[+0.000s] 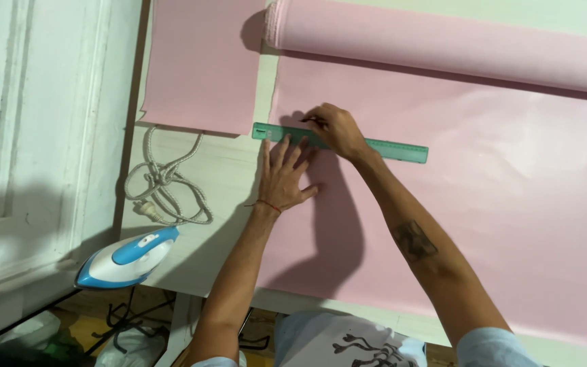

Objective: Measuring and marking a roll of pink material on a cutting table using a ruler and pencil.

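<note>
A green ruler (388,147) lies across the pink fabric (497,190) spread over the white table (225,170). My left hand (285,178) rests flat with fingers spread, its fingertips pressing on the ruler's left part. My right hand (336,129) sits just above the ruler's upper edge, its fingers pinched on a small thin dark marking tool whose tip touches the fabric. The tool is mostly hidden in my fingers.
A roll of the same pink fabric (443,41) lies along the far side. A separate pink piece (202,61) sits at the upper left. A blue and white iron (129,257) stands at the table's left corner, its coiled cord (164,180) beside it.
</note>
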